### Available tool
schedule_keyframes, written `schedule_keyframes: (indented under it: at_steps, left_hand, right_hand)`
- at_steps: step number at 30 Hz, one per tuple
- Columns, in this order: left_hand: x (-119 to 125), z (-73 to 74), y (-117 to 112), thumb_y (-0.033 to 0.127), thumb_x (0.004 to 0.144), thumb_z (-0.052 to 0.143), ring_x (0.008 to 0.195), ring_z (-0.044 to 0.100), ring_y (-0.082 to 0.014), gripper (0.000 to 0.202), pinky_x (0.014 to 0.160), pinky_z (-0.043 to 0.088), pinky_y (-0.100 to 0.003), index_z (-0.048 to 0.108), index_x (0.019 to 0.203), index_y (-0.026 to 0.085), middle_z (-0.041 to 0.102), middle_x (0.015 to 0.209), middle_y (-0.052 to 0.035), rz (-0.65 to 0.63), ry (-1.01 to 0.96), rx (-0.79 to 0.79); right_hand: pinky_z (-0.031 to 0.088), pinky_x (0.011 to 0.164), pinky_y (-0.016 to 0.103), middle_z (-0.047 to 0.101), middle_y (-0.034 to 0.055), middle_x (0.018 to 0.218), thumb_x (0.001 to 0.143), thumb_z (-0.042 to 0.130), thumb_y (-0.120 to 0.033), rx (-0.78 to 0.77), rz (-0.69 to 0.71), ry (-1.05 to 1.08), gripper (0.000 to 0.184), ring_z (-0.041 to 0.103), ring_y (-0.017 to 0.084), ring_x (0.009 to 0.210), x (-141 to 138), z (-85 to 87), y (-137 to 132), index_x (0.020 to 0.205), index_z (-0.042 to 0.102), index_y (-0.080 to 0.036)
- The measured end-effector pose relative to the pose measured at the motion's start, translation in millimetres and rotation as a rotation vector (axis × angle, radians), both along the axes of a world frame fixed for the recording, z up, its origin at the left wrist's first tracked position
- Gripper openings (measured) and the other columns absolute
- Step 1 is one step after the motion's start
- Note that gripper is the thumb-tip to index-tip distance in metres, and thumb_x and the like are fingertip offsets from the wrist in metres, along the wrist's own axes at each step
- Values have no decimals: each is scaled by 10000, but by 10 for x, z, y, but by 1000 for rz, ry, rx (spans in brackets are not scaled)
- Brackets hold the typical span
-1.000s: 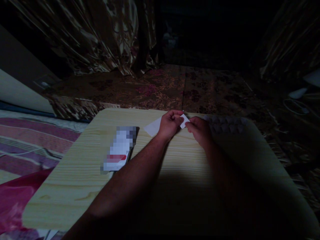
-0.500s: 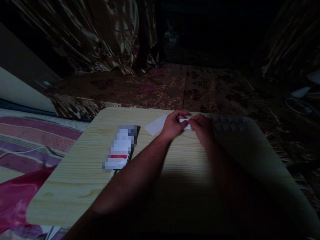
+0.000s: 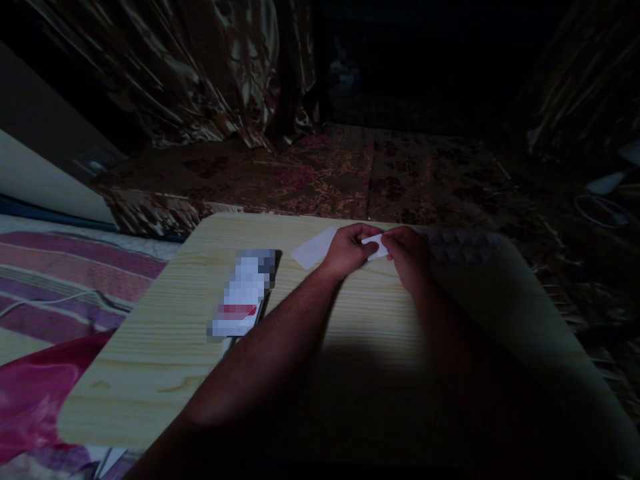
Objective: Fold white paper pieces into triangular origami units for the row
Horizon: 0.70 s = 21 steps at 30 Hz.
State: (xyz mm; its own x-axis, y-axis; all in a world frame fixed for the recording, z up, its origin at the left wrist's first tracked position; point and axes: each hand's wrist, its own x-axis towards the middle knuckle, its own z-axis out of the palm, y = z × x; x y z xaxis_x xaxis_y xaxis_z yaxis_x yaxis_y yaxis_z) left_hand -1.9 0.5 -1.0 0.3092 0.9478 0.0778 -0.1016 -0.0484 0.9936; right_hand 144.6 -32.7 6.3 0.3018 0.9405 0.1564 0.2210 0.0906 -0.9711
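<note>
Between my two hands is a small piece of white paper (image 3: 374, 247), held over the far part of the wooden table. My left hand (image 3: 347, 250) pinches its left side, thumb on top. At its right edge, my right hand (image 3: 407, 253) grips it with fingers bent and pressed together. A larger white sheet of paper (image 3: 314, 247) lies flat on the table, just left of my left hand. Right of my right hand sits a dim tray with rows of cups (image 3: 465, 248), partly in shadow.
The pale wooden table (image 3: 165, 347) has a blurred-out phone-like device (image 3: 243, 293) on its left, beside my left forearm. A striped bedspread (image 3: 75, 260) and pink cloth (image 3: 45, 393) lie at the left. Patterned brown fabric (image 3: 300, 177) borders the far edge; a white cable (image 3: 600, 210) lies far right.
The small paper has tilted, its right end now higher, and more of it shows. My right hand has shifted slightly to the right; my left hand stays nearly in place.
</note>
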Motion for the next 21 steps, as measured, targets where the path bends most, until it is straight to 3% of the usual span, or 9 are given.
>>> schedule_keyframes:
  at_steps: [6, 15, 21]
  left_hand:
    - [16, 17, 3, 206, 668, 752, 464, 526, -72, 373, 476, 389, -199, 660, 1026, 151, 631, 636, 45, 60, -114, -43]
    - [54, -2, -19, 211, 703, 741, 541, 640, -112, 387, 498, 458, -214, 610, 1064, 166, 684, 754, 9, 44, -137, -48]
    - [57, -6, -10, 245, 701, 752, 574, 599, -103, 239, 543, 456, -218, 651, 899, 159, 678, 728, -1, 75, -18, 23]
  right_hand:
    - [394, 490, 245, 612, -57, 648, 696, 726, -388, 43, 59, 160, 314, 514, 104, 507, -17, -40, 23, 902, 578, -204]
    - [455, 539, 267, 658, -41, 646, 703, 703, -337, 8, 108, 30, 294, 590, 140, 545, 12, -53, 32, 928, 557, -218]
    - [411, 526, 267, 639, -23, 631, 729, 671, -350, 16, 78, -88, 191, 560, 140, 553, 23, -60, 28, 849, 626, -208]
